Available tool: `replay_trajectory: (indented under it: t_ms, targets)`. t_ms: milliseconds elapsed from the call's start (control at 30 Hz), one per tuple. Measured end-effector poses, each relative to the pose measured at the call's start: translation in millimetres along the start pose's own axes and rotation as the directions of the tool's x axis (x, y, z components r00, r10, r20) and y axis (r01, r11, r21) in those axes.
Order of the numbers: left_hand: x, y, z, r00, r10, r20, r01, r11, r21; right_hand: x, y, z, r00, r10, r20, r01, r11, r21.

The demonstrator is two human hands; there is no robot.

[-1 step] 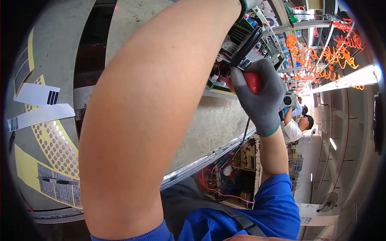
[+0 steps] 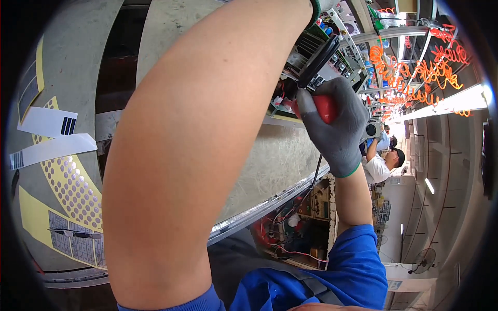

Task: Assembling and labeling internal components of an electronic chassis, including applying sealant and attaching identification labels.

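Observation:
My right hand [image 2: 340, 122], in a grey coated glove, is closed round a red-bodied tool [image 2: 326, 108]; its working end is hidden. The hand is at the near edge of an open electronic unit [image 2: 311, 54] with circuit boards, wires and heat-sink fins. A long black handle-like bar [image 2: 319, 62] crosses the unit just beyond my thumb. My left forearm stretches across the middle of the view. Only the gloved wrist and a bit of my left hand [image 2: 326, 5] show at the top edge; its fingers are out of sight.
A scratched grey metal bench [image 2: 270, 160] lies below the unit. Label sheets [image 2: 67, 171] and white strips [image 2: 52, 147] are at left. A black cord [image 2: 316, 173] hangs under my right hand. Orange coiled hoses [image 2: 415, 72], a white-shirted person [image 2: 378, 168] and a fan [image 2: 424, 259] are at right.

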State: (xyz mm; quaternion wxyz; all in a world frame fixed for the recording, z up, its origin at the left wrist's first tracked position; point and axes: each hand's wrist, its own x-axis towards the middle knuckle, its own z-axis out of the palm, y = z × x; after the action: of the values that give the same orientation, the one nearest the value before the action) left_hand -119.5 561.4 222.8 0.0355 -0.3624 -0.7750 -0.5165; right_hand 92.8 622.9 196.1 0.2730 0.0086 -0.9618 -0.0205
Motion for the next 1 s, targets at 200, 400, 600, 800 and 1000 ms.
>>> replay_trajectory:
  t_ms: [200, 400, 600, 800, 1000]
  targets:
    - [-2.4, 1.1, -1.8, 1.000, -0.008, 0.009, 0.008, 1.000, -0.002, -2.2, -0.4, -0.6, 0.999, -0.034, -0.026, 0.033, 0.999, -0.011]
    - [3.4, -3.1, 1.1, 0.993, 0.118, 0.020, -0.120, 0.979, 0.166, -7.7, -9.2, -13.0, 0.999, -0.028, -0.021, 0.028, 0.999, -0.024]
    - [5.6, -10.2, 2.9, 0.960, 0.277, 0.032, -0.275, 0.921, 0.275, -13.8, -3.4, -21.1, 0.998, -0.005, -0.059, 0.005, 1.000, -0.001]
    - [-17.1, 20.8, -10.6, 0.995, -0.097, 0.008, 0.095, 0.987, 0.129, -17.0, 5.1, -30.8, 0.996, 0.044, -0.072, -0.041, 0.998, 0.040]
    - [0.8, 3.9, 1.1, 0.999, -0.040, 0.012, 0.038, 0.987, 0.159, -27.8, 10.5, -32.7, 0.992, 0.090, -0.090, -0.078, 0.989, 0.128]
